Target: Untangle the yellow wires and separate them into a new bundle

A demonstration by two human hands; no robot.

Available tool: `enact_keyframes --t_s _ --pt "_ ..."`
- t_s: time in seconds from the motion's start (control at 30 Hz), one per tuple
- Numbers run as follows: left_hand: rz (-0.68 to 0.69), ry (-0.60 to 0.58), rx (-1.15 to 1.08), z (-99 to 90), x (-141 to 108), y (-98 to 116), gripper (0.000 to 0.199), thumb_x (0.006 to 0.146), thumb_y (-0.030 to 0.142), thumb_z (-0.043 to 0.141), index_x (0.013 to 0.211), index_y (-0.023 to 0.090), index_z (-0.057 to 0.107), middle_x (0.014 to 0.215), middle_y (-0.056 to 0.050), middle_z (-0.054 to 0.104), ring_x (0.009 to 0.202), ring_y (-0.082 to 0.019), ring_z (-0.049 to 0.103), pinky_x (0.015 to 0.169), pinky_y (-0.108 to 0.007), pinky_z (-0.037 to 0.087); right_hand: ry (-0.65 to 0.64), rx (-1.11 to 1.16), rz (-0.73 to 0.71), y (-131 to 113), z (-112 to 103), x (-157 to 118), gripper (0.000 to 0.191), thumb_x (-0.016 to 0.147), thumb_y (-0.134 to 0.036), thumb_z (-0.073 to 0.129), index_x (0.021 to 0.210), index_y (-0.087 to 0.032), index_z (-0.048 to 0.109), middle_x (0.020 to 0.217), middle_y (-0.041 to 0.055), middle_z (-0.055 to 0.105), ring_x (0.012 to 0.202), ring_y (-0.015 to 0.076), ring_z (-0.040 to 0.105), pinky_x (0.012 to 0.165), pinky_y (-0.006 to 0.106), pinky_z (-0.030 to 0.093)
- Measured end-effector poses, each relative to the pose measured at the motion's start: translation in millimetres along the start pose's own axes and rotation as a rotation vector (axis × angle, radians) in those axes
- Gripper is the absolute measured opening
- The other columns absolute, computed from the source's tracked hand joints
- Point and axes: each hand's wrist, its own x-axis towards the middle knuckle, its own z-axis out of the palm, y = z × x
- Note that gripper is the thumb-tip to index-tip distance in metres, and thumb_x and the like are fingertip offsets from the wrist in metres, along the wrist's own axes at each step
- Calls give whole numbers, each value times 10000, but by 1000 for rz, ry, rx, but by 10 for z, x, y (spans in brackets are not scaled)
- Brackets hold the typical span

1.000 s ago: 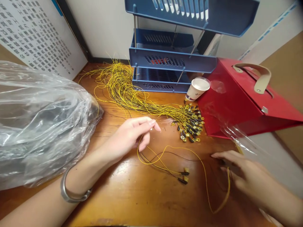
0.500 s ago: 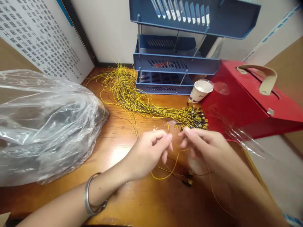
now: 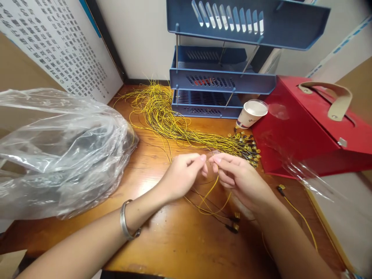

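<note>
My right hand [image 3: 240,174] pinches a thin yellow wire [image 3: 214,184] between thumb and forefinger, and the wire hangs in a loop below the fingers. Close by on the left, my left hand [image 3: 186,174] has thumb and forefinger pressed together; whatever lies between them is too small to make out. Under the hands, two black connectors with small yellow-tipped ends [image 3: 232,228] lie on the table with their wires. Beyond, a thick bundle of yellow and black wires [image 3: 162,112] stretches across, its connector ends gathered at the right. Another connector [image 3: 281,190] with a yellow wire lies right of my right forearm.
A blue tiered tray rack [image 3: 222,81] stands at the back of the wooden table [image 3: 151,248]. A tilted paper cup [image 3: 250,114] leans near a red box [image 3: 290,128] with a beige handle. At the left sits a clear plastic bag [image 3: 66,155] with dark contents.
My hands have come closer together, the right one moving left. The yellow wire now shows clearly at its fingertips. A connector and wire have come into sight right of my right forearm.
</note>
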Motion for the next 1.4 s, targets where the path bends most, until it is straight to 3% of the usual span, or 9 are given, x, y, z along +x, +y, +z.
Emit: enact_keyframes --t_s 0.13,0.27,0.47,0.63,0.8,1.0,1.13,1.4 --pt "-122 119 -111 -52 271 -67 240 972 236 505 824 126 659 828 -38 701 464 -61 450 473 -209 350 26 4 -15 11 -25 15 240 784 -375 770 874 -157 726 669 -39 538 428 37 231 419 228 131" --pt "-127 148 -120 -64 465 -67 183 963 178 515 896 119 674 919 -62 738 471 -54 483 465 -195 371 83 -28 -70 25 -16 21 258 767 -395 774 837 -154 713 631 -40 535 431 45 234 414 226 144" --pt "-133 114 -126 -25 586 56 239 992 258 551 913 96 710 665 -27 688 427 -68 452 451 -206 367 188 -75 -177 26 -24 -3 272 767 -422 796 770 -173 687 636 -32 546 456 60 285 426 225 192" --pt "-138 117 -234 10 604 162 236 948 291 653 804 109 694 591 22 605 409 -47 392 417 -207 306 286 -235 -275 11 -19 -46 204 830 -388 764 808 -188 727 665 -5 591 535 105 409 480 242 280" --pt "-159 117 -363 -19 600 204 140 952 205 609 826 147 624 605 24 647 352 -41 321 378 -214 215 326 -216 -257 18 -8 -46 201 814 -378 770 881 -189 769 645 -2 598 522 105 391 463 240 252" --pt "99 152 -208 -30 552 162 160 909 260 684 810 135 695 495 47 573 404 -60 437 446 -198 332 327 -109 -248 -19 27 34 262 759 -380 799 915 -169 797 607 -13 594 452 68 320 424 230 199" --pt "199 186 -72 -38 513 145 184 885 277 699 782 140 766 445 60 502 413 -73 422 451 -214 341 333 -62 -248 -53 77 116 304 727 -411 834 872 -146 802 558 -25 549 453 64 326 418 230 165" --pt "367 261 296 -65 495 126 224 912 273 640 771 148 761 568 3 644 492 -105 525 518 -230 377 366 62 -230 -40 170 246 339 668 -406 857 851 -135 769 507 -66 474 450 63 331 414 219 167"
